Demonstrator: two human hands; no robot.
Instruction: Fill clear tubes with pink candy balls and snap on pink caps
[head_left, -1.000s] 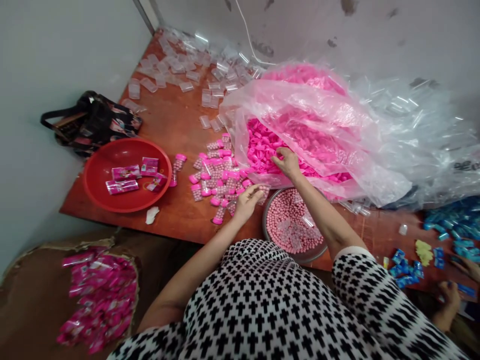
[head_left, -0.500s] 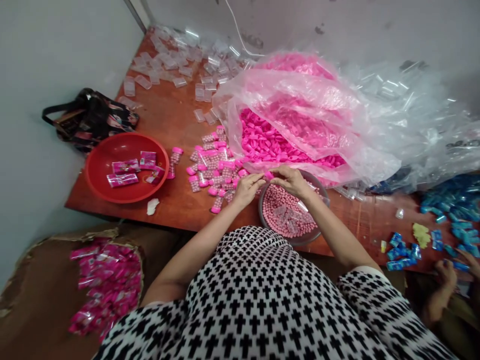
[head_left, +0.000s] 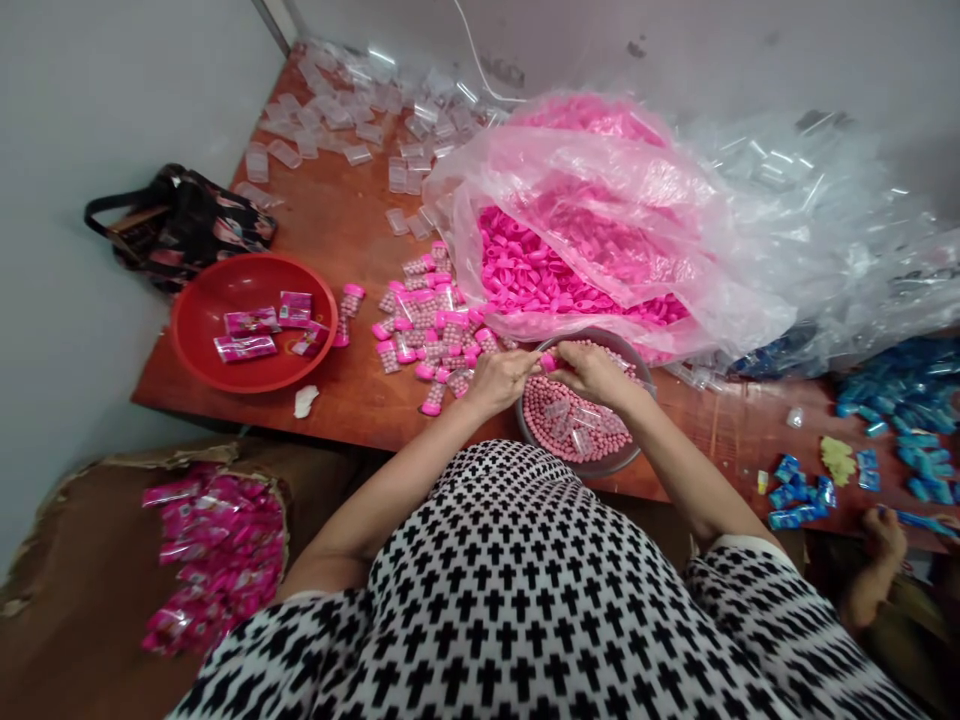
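Both hands meet over the left rim of a grey bowl (head_left: 525, 425) of pink beads (head_left: 551, 400). Between my fingertips shows a small pink cap (head_left: 549, 362); whatever lies beneath it is hidden by the fingers. My right hand (head_left: 596, 375) pinches the cap from the right. My left hand (head_left: 499, 382) is closed at its other side, its grip partly hidden. Several clear plastic containers (head_left: 581, 440) lie on the beads. Left of the bowl is a pile of bead-filled, pink-capped containers (head_left: 431, 325).
Behind the bowl lies a plastic bag (head_left: 600, 165) of pink caps (head_left: 525, 265). A red basin (head_left: 202, 365) with pink packets, a black handbag (head_left: 195, 225) and loose clear containers (head_left: 315, 115) occupy the left. At right, another person's hand (head_left: 885, 535) is near blue packets (head_left: 799, 495).
My hands have come down slightly and right, toward the bowl, with the pink cap between them. The view has shifted a little. The other person's hand at right has moved slightly.
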